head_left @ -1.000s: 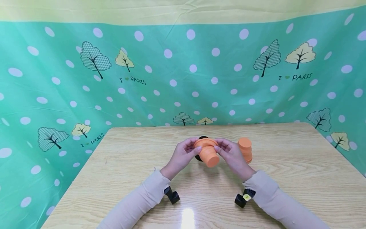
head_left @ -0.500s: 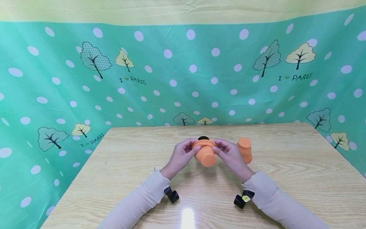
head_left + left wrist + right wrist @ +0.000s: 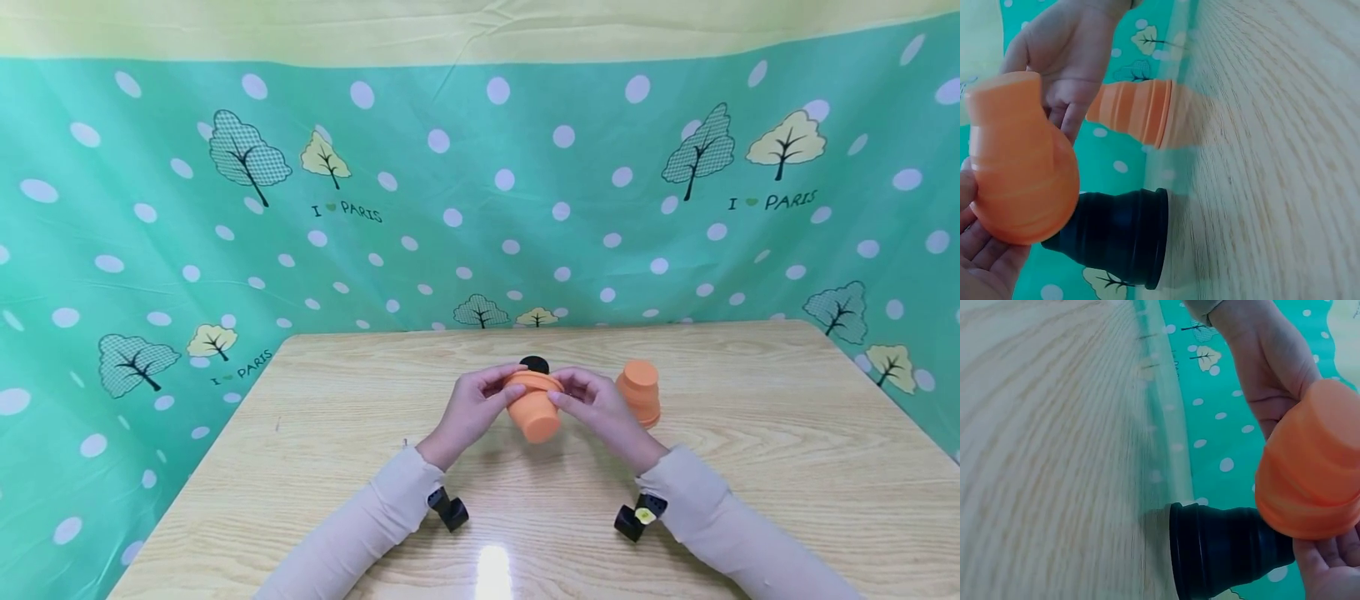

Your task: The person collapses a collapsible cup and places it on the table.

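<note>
Both hands hold an orange collapsible cup (image 3: 535, 414) by its wide rim, above the table. Its narrow base points toward the person, and its ribbed wall looks bent in the right wrist view. My left hand (image 3: 474, 408) grips the left side, thumb on the near wall and fingers behind the rim. On the other side, my right hand (image 3: 606, 410) grips it the same way. Just behind stands a black collapsible cup (image 3: 1116, 234), wide rim down on the table, mostly hidden in the head view. A second orange collapsible cup (image 3: 640, 393) stands rim down beside the right hand.
The light wood table (image 3: 337, 417) carries everything. A green dotted curtain (image 3: 420, 192) hangs behind its far edge. Black wrist cameras (image 3: 453, 512) are strapped under both sleeves, close over the table.
The held orange cup has shifted slightly left, and its base has swung from the right to nearly straight toward the person. More of the black cup's top shows behind it.
</note>
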`<state>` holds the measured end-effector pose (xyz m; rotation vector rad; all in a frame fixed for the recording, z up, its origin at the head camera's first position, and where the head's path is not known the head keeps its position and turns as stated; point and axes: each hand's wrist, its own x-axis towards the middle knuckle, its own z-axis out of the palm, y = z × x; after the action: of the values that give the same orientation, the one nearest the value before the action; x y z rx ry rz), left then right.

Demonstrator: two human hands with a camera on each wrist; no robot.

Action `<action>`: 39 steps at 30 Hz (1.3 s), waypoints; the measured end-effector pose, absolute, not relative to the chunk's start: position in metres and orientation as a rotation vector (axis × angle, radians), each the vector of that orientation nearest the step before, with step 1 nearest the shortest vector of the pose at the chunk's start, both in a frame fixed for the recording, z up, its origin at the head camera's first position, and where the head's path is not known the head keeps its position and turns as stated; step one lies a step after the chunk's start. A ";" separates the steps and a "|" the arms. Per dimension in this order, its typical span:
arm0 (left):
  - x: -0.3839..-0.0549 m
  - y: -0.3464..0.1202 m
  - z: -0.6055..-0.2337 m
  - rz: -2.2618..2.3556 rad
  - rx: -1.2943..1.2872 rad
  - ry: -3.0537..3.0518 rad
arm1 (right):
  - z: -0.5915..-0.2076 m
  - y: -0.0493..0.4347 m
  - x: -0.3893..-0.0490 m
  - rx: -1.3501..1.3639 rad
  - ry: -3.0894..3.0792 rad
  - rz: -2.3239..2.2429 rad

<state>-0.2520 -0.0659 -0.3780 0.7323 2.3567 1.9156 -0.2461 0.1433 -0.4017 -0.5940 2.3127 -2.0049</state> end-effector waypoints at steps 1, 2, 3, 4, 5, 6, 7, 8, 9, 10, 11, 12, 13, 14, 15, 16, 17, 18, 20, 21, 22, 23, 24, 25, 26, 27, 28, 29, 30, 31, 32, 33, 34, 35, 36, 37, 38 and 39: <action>-0.254 -0.066 -0.381 1.894 0.733 2.379 | -0.402 0.143 -0.246 -0.612 2.341 -1.985; -0.255 -0.066 -0.383 1.873 0.737 2.400 | -0.402 0.142 -0.245 -0.633 2.371 -1.966; -0.257 -0.065 -0.386 1.852 0.747 2.422 | -0.402 0.141 -0.245 -0.651 2.401 -1.947; -0.258 -0.065 -0.389 1.835 0.755 2.443 | -0.402 0.141 -0.245 -0.673 2.427 -1.929; -0.260 -0.065 -0.391 1.819 0.765 2.462 | -0.402 0.140 -0.244 -0.692 2.450 -1.910; -0.262 -0.065 -0.394 1.808 0.778 2.475 | -0.402 0.140 -0.244 -0.699 2.466 -1.894; -0.262 -0.065 -0.395 1.795 0.801 2.491 | -0.401 0.139 -0.244 -0.696 2.474 -1.885; -0.263 -0.065 -0.396 1.780 0.828 2.510 | -0.401 0.139 -0.243 -0.689 2.482 -1.872; -0.263 -0.064 -0.396 1.759 0.863 2.536 | -0.401 0.139 -0.243 -0.688 2.486 -1.859; -0.263 -0.064 -0.397 1.736 0.899 2.563 | -0.401 0.139 -0.242 -0.688 2.488 -1.847; -0.262 -0.064 -0.397 1.710 0.934 2.592 | -0.401 0.139 -0.242 -0.689 2.489 -1.836; -0.262 -0.063 -0.397 1.687 0.966 2.616 | -0.400 0.139 -0.242 -0.691 2.486 -1.830; -0.262 -0.063 -0.397 1.664 0.995 2.641 | -0.400 0.139 -0.242 -0.703 2.480 -1.827; -0.261 -0.063 -0.397 1.649 1.015 2.658 | -0.400 0.139 -0.241 -0.712 2.475 -1.823; -0.261 -0.062 -0.396 1.638 1.029 2.671 | -0.401 0.139 -0.242 -0.725 2.471 -1.821; -0.260 -0.062 -0.396 1.632 1.038 2.678 | -0.401 0.139 -0.242 -0.734 2.468 -1.821; -0.260 -0.062 -0.396 1.629 1.034 2.679 | -0.401 0.139 -0.242 -0.746 2.468 -1.823; -0.261 -0.062 -0.396 1.628 1.027 2.679 | -0.401 0.139 -0.242 -0.754 2.465 -1.826; -0.261 -0.062 -0.395 1.644 0.998 2.657 | -0.402 0.140 -0.243 -0.760 2.457 -1.833; -0.261 -0.062 -0.395 1.660 0.977 2.637 | -0.401 0.140 -0.243 -0.759 2.453 -1.838; -0.261 -0.062 -0.395 1.678 0.954 2.614 | -0.401 0.140 -0.243 -0.757 2.442 -1.846; -0.261 -0.062 -0.395 1.699 0.928 2.585 | -0.401 0.140 -0.243 -0.754 2.431 -1.855; -0.261 -0.062 -0.395 1.726 0.904 2.551 | -0.401 0.140 -0.243 -0.748 2.422 -1.863; -0.261 -0.063 -0.395 1.753 0.877 2.516 | -0.400 0.141 -0.243 -0.738 2.412 -1.873; -0.261 -0.063 -0.394 1.778 0.853 2.486 | -0.400 0.141 -0.243 -0.732 2.403 -1.888; -0.261 -0.063 -0.393 1.806 0.829 2.454 | -0.399 0.141 -0.243 -0.727 2.395 -1.903; -0.261 -0.064 -0.391 1.832 0.809 2.426 | -0.399 0.141 -0.243 -0.719 2.392 -1.920; -0.260 -0.064 -0.388 1.856 0.794 2.406 | -0.398 0.142 -0.244 -0.710 2.390 -1.940; -0.258 -0.064 -0.385 1.878 0.774 2.387 | -0.398 0.142 -0.244 -0.700 2.390 -1.963; -0.256 -0.065 -0.382 1.899 0.756 2.368 | -0.398 0.142 -0.244 -0.689 2.386 -1.989; -0.255 -0.065 -0.379 1.917 0.740 2.345 | -0.398 0.142 -0.245 -0.679 2.385 -2.013; -0.253 -0.065 -0.377 1.936 0.725 2.316 | -0.397 0.142 -0.245 -0.663 2.381 -2.035; -0.251 -0.065 -0.375 1.942 0.718 2.302 | -0.397 0.143 -0.245 -0.649 2.376 -2.054; -0.249 -0.065 -0.373 1.947 0.715 2.288 | -0.397 0.143 -0.245 -0.639 2.370 -2.072; -0.248 -0.064 -0.373 1.951 0.707 2.272 | -0.397 0.143 -0.245 -0.628 2.363 -2.086; -0.248 -0.064 -0.372 1.955 0.707 2.262 | -0.397 0.143 -0.246 -0.619 2.356 -2.096; -0.248 -0.063 -0.373 1.960 0.708 2.258 | -0.398 0.144 -0.246 -0.611 2.348 -2.106; -0.247 -0.063 -0.373 1.967 0.713 2.259 | -0.398 0.144 -0.246 -0.603 2.343 -2.115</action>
<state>-0.2472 -0.0626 -0.3727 0.7128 2.2587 1.9675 -0.2458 0.1437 -0.3977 -0.6034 2.3427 -2.1146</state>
